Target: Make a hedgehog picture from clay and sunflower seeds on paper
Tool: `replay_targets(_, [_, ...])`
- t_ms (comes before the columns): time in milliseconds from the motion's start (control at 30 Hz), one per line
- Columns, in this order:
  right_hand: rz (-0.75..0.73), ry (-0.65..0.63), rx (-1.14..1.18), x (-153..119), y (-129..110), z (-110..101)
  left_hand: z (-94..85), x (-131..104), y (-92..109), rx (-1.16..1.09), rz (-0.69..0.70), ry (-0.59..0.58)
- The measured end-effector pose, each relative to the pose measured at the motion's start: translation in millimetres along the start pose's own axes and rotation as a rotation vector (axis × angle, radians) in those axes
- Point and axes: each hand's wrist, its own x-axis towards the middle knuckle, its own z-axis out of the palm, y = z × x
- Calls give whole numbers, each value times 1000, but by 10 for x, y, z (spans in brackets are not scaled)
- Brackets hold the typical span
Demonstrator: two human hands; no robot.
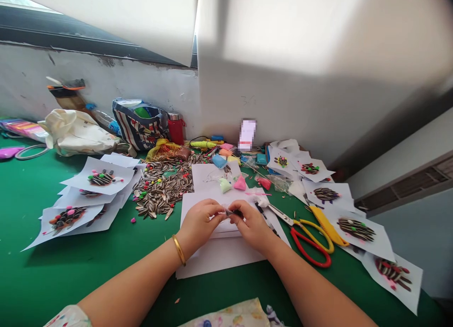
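Observation:
Over a stack of white paper (219, 256), my left hand (200, 222) and my right hand (252, 225) meet with fingertips pinched. Between them is a small dark piece (234, 213), mostly covered by the fingers; its kind does not show clearly. A gold bangle (179, 250) circles my left wrist. Just beyond my hands lie a pale green clay packet (224, 185) and a pink clay packet (239, 182). A heap of striped sunflower seeds (159, 188) spreads to the left, dotted with small coloured balls.
Red-and-yellow-handled scissors (311, 244) and a yellow utility knife (327, 227) lie right of my hands. Seed-decorated sheets are at left (102, 176) and right (361, 228). A red bottle (176, 129), a striped bag (139, 124) and a phone (247, 134) stand along the wall.

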Motion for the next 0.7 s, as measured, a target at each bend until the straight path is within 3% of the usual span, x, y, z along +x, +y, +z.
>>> replay_targets(333, [44,2,-18,-9,-39,0,34,-31,8,-10,108,98])
replay_targets(700, [27,-37,-148,-2,-31,-10,33,-31,34,7,112,52])
